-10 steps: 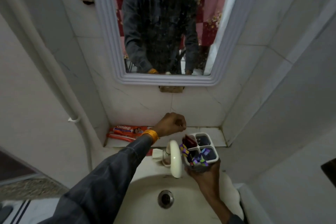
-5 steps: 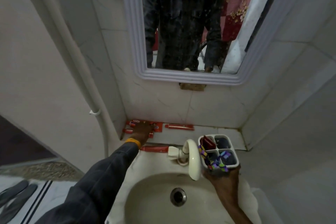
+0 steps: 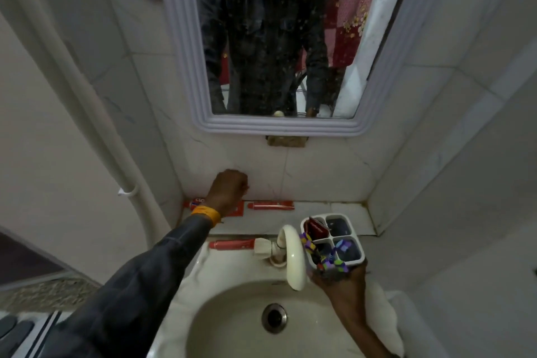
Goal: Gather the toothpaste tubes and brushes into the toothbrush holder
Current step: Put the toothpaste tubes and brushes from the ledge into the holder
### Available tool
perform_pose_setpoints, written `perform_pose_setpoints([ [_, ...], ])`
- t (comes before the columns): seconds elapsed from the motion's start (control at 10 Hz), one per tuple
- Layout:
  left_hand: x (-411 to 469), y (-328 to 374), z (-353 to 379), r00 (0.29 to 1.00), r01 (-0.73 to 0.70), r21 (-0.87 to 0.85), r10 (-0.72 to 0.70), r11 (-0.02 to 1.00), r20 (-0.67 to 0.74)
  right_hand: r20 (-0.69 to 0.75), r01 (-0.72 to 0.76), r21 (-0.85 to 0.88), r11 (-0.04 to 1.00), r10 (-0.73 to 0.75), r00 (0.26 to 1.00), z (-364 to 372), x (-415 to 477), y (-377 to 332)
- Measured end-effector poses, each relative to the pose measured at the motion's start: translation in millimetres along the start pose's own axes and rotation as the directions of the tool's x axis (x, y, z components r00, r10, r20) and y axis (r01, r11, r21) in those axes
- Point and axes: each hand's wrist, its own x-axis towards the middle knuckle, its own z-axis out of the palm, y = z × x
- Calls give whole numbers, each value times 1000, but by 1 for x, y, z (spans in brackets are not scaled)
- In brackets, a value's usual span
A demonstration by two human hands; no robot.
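My right hand (image 3: pixel 340 286) grips a white four-compartment toothbrush holder (image 3: pixel 361 253) from below, beside the tap. A red toothpaste tube (image 3: pixel 316 229) stands in its back-left compartment, and colourful brushes (image 3: pixel 334 262) stick out of the front ones. My left hand (image 3: pixel 229 192) is curled into a fist over a red toothpaste pack (image 3: pixel 197 202) at the left of the tiled ledge; what is inside its fingers is hidden. Another red tube (image 3: pixel 270 206) lies on the ledge to the right of that hand. A third red tube (image 3: pixel 232 244) lies on the basin's back rim.
A white curved tap (image 3: pixel 292 256) stands between the ledge and the holder. The basin (image 3: pixel 232 337) with its drain (image 3: pixel 273 317) is below. A framed mirror (image 3: pixel 186 67) hangs on the wall above. A white pipe (image 3: pixel 87 113) runs down the left wall.
My left hand went from a raised fist down onto the tubes at the ledge's left, and now sits curled just above them. The holder stays in my right hand.
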Motion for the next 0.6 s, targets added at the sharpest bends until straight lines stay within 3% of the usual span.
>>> perform_pose_setpoints([
  [0.1,4,47,-32,977,-166,-144,144,976,-155,17,76,43,996,-77,997,2,9,13],
  [0.2,-3,99,-44,936,-350,-334,315,875,-154,-12,103,74,992,-102,995,2,-3,-9],
  [0.3,-3,140,-30,870,-486,-290,486,824,-77,-9,128,89,988,-127,992,5,-8,-27],
  [0.4,-1,163,-6,823,-561,-198,567,804,-28,-22,209,-19,978,-210,978,1,-3,-27],
  [0.6,-8,174,36,805,-576,3,567,817,177,-55,125,1,992,-125,991,2,-1,-25],
])
